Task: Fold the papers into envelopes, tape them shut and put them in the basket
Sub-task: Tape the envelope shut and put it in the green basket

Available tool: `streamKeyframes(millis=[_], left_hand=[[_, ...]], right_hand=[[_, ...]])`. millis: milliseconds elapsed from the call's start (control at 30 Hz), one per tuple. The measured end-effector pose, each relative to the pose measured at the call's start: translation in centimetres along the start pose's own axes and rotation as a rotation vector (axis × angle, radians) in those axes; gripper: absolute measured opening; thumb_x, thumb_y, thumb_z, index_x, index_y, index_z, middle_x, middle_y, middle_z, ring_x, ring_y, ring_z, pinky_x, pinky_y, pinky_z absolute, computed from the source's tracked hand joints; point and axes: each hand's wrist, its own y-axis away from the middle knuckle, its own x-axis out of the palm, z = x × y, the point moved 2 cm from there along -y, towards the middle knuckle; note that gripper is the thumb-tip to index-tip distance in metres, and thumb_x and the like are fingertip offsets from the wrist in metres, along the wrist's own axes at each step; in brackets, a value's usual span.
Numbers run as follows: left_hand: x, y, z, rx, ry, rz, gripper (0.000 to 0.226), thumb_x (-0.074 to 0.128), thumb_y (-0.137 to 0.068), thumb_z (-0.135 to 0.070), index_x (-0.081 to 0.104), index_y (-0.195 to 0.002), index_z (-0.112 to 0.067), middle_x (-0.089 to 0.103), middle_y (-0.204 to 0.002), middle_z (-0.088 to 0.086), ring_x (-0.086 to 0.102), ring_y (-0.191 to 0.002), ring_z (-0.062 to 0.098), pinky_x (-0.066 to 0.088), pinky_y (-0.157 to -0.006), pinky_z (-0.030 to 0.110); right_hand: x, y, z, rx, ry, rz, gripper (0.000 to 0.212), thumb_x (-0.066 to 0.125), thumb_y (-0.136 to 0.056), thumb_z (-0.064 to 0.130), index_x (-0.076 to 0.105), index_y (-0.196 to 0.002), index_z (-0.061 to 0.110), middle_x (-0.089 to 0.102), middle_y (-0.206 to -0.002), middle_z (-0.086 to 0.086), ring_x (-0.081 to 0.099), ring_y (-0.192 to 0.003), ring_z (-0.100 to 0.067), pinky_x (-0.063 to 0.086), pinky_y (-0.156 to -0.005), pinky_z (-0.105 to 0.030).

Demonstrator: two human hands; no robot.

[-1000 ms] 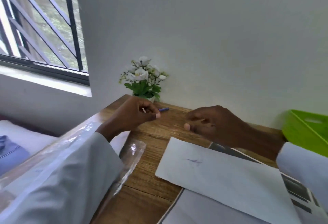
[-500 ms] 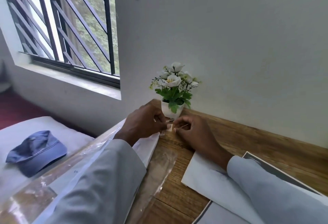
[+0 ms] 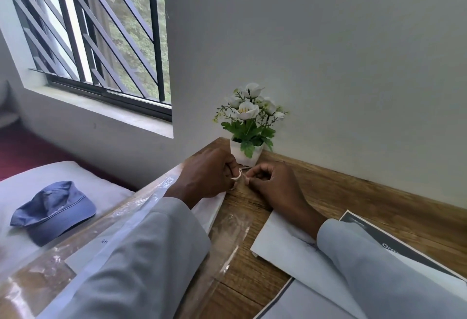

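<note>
Desk (image 3: pixel 353 200): two hands (image 3: pixel 242 177), perhaps tape.

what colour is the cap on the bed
Blue, a denim-like shade; the cap shows in the head view.

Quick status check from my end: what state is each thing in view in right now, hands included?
left hand: fingers curled, pinching a small pale strip, likely tape
right hand: fingers curled, pinching the same strip
strip: held between both hands, above the table
white paper: flat, unfolded, under the right forearm
plastic sleeve: lying flat
flower pot: upright by the wall
cap: lying on the bed
</note>
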Motion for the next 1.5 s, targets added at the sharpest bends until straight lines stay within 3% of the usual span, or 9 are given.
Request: streamKeyframes(millis=[267,400,500,633,767,867,1100,1267,1500], left_hand=[[0.2,0.0,0.0,0.024,-0.030,-0.045,0.015,0.077,-0.076,-0.029,0.069,-0.088,-0.031,0.067,-0.098,-0.011,0.058,-0.089,0.012,0.037,-0.059,0.017],[-0.1,-0.2,-0.9,0.048,0.075,-0.116,0.022,0.068,-0.078,-0.012,0.073,-0.095,-0.026,0.069,-0.100,-0.006,0.060,-0.088,0.011,0.047,-0.063,0.023],[-0.5,0.0,-2.4,-0.039,0.451,-0.133,0.023,0.058,-0.086,-0.001,0.075,-0.093,-0.015,0.074,-0.090,0.002,0.069,-0.084,0.015,0.055,-0.072,0.033],[-0.2,1.5,-6.1,-0.011,0.833,0.113,0.023,0.059,-0.096,-0.025,0.077,-0.085,-0.016,0.073,-0.069,-0.008,0.058,-0.057,-0.004,0.043,-0.051,0.011],[1.4,3.1,-9.6,0.082,0.835,0.407,0.026,0.065,-0.088,-0.038,0.080,-0.086,-0.016,0.072,-0.074,-0.008,0.050,-0.062,0.000,0.039,-0.054,0.014],[2.5,4.1,-11.8,0.139,0.874,0.542,0.008,0.073,-0.086,-0.024,0.079,-0.087,-0.019,0.077,-0.084,-0.001,0.055,-0.066,-0.001,0.040,-0.053,0.013],[4.1,6.3,-15.7,0.144,1.012,0.631,0.018,0.083,-0.074,-0.011,0.077,-0.089,-0.018,0.077,-0.088,0.008,0.063,-0.071,0.003,0.035,-0.050,0.012],[4.3,6.5,-17.5,0.088,1.097,0.490,0.021,0.082,-0.072,-0.008,0.073,-0.073,-0.027,0.077,-0.083,0.002,0.058,-0.067,0.001,0.033,-0.051,0.014],[5.1,7.0,-19.2,-0.002,1.095,0.429,0.016,0.083,-0.056,-0.022,0.071,-0.065,-0.026,0.076,-0.077,0.004,0.047,-0.056,0.004,0.032,-0.050,0.017]], right_hand=[[-1.1,-0.1,0.2,-0.073,0.015,-0.002,0.005,0.077,-0.083,0.018,0.078,-0.087,0.015,0.071,-0.076,0.008,0.062,-0.067,-0.002,0.044,-0.059,-0.014],[-3.9,1.1,1.8,-0.428,0.260,-0.036,0.008,0.074,-0.084,0.011,0.077,-0.092,0.010,0.074,-0.089,-0.003,0.065,-0.076,-0.013,0.055,-0.066,-0.029],[-6.9,2.8,3.0,-0.667,0.515,-0.063,0.012,0.071,-0.087,0.012,0.075,-0.098,0.009,0.072,-0.095,-0.006,0.065,-0.076,-0.016,0.052,-0.064,-0.024],[-11.4,5.9,3.5,-0.790,0.693,-0.136,0.016,0.065,-0.091,0.019,0.073,-0.099,0.008,0.071,-0.096,-0.008,0.068,-0.076,-0.021,0.053,-0.060,-0.027],[-15.3,10.0,3.2,-0.804,0.770,-0.208,0.021,0.065,-0.094,0.026,0.074,-0.094,0.007,0.072,-0.095,-0.008,0.069,-0.076,-0.024,0.056,-0.060,-0.034],[-17.4,13.1,2.7,-0.772,0.823,-0.212,0.027,0.061,-0.095,0.029,0.074,-0.093,0.006,0.072,-0.096,-0.009,0.069,-0.077,-0.026,0.056,-0.058,-0.038],[-20.3,17.0,1.3,-0.670,0.881,-0.274,0.020,0.065,-0.093,0.028,0.074,-0.090,0.010,0.072,-0.093,-0.004,0.068,-0.077,-0.020,0.045,-0.067,-0.024],[-22.1,18.7,0.0,-0.286,0.446,-0.374,0.005,0.074,-0.082,0.021,0.073,-0.083,0.026,0.070,-0.081,0.012,0.061,-0.067,0.000,0.049,-0.060,-0.019],[-21.5,20.0,-0.7,0.144,-0.414,-0.260,0.031,0.088,-0.065,0.027,0.077,-0.092,0.016,0.077,-0.094,-0.006,0.073,-0.077,-0.017,0.058,-0.063,-0.026]])
